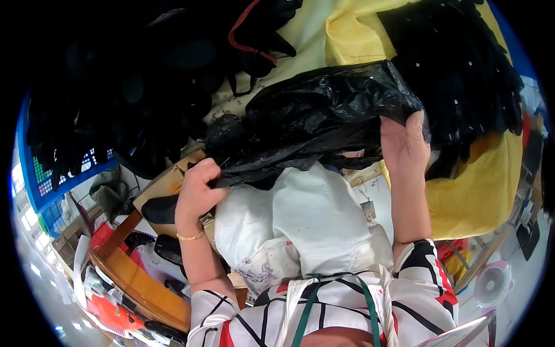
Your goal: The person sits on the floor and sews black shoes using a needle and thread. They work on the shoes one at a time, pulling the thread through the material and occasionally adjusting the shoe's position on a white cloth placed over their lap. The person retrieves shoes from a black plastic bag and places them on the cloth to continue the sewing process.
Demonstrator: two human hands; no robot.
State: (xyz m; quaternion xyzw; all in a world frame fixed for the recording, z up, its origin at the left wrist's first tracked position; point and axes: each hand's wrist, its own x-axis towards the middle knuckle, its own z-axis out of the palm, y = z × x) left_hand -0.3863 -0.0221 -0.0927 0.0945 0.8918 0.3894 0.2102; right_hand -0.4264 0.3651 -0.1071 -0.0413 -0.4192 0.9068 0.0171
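Observation:
A crumpled, shiny black plastic bag (332, 95) stretches across in front of me, above my lap. Its lower left edge is pinched in my left hand (202, 188), whose fingers are curled closed. At the bag's right end, my right hand (406, 141) grips it with the thumb on the near side; its fingers are partly hidden by the plastic. A pale apron or cloth (321, 217) covers my knees below the bag. What the bag contains, if anything, cannot be seen.
Heaps of dark, flat, rounded pieces (133, 87) lie to the left, with another dark pile (457, 75) at the right on yellow sheeting (474, 196). A blue crate (58, 179), a wooden seat (141, 283) and a white fan (493, 284) stand around me.

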